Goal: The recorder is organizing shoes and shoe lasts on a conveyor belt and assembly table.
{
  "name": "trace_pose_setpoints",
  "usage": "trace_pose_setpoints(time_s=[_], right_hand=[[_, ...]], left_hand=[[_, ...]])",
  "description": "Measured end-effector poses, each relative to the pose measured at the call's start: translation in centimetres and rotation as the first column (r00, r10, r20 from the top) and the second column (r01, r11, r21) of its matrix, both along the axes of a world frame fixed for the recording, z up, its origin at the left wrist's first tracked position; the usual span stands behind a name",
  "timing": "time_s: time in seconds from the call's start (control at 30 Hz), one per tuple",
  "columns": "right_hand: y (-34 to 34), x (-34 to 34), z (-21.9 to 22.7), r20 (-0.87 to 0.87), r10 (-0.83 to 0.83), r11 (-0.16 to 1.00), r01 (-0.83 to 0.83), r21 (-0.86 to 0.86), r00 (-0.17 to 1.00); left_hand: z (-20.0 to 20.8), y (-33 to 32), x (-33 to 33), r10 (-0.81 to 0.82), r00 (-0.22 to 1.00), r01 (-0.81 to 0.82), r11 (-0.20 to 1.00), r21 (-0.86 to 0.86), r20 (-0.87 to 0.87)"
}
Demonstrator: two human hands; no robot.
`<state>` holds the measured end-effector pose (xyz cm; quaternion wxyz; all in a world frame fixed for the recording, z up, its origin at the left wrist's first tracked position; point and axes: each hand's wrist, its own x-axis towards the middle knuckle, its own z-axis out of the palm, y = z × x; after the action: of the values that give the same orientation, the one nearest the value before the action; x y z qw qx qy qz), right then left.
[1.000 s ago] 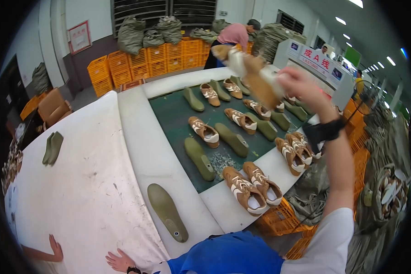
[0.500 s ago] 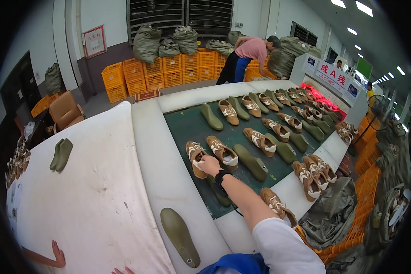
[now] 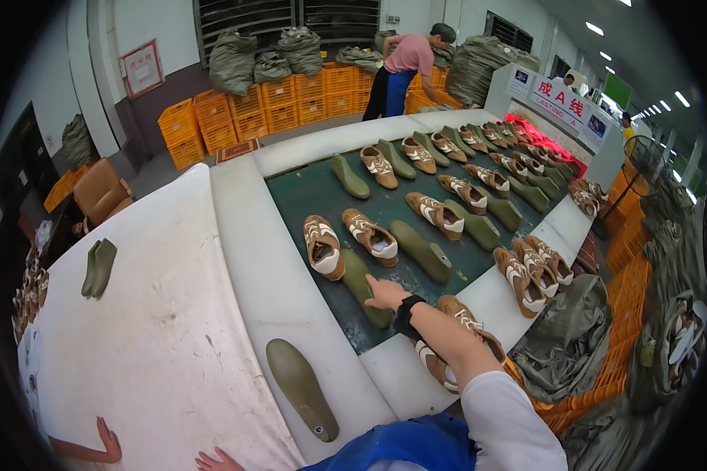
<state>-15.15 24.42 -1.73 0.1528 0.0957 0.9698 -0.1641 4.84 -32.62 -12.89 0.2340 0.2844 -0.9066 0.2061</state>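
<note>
My right hand [image 3: 386, 293], in a black wristband, reaches over the dark green belt. Its fingers are apart, the tips at the right side of a green shoe last [image 3: 355, 275]; whether they press on it I cannot tell. Just beyond lies a brown sneaker [image 3: 322, 247] with white stripes, beside a second sneaker [image 3: 371, 237] and another green last [image 3: 418, 251]. At the lower edge my left hand [image 3: 219, 461] rests flat on the white cloth, fingers spread; its forearm is out of the picture. A single green last [image 3: 300, 388] lies on the pale ledge between cloth and belt.
More sneakers and lasts stand in rows along the belt [image 3: 322, 188]. Several sneakers [image 3: 518, 281] sit on its right ledge, above orange crates and grey sacks [image 3: 569, 334]. Two green lasts [image 3: 100, 268] lie on the cloth. Another person's hand [image 3: 108, 442] rests there; a co-worker [image 3: 404, 67] bends over crates.
My right hand has left the opening of the leftmost sneaker and come nearer, to the green last in front of it. That sneaker stays on the belt. The view has shifted slightly.
</note>
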Motion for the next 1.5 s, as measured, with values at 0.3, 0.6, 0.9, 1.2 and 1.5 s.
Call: trace_pose_setpoints(time_s=[0.3, 0.6, 0.9, 1.2, 1.5], right_hand=[[-0.3, -0.2, -3.7, -0.034, -0.153, 0.988, 0.152, -0.042, 0.988], [-5.9, -8.0, -1.5, -0.218, 0.077, 0.991, -0.050, 0.125, 0.973], [-5.9, -13.5, -5.8, -0.166, -0.089, 0.982, 0.059, -0.178, 0.982], [-1.6, -6.9, 0.0, -0.204, 0.132, 0.956, -0.179, -0.231, 0.970], [3.1, 15.7, 10.8, 0.099, 0.218, 0.942, -0.183, -0.281, 0.971]], left_hand=[[-1.4, -0.5, -0.2, 0.028, 1.000, -0.028, 0.997, 0.069, 0.005], [1.6, 1.1, -0.2, -0.002, 1.000, -0.003, 0.983, 0.183, 0.028], [1.6, 1.1, 0.1, 0.000, 0.998, -0.010, 0.985, 0.170, 0.057], [1.2, 0.6, -0.3, -0.010, 0.996, -0.005, 0.986, 0.165, 0.087], [-3.3, -2.3, -0.2, -0.020, 0.994, 0.015, 0.999, -0.044, -0.110]])
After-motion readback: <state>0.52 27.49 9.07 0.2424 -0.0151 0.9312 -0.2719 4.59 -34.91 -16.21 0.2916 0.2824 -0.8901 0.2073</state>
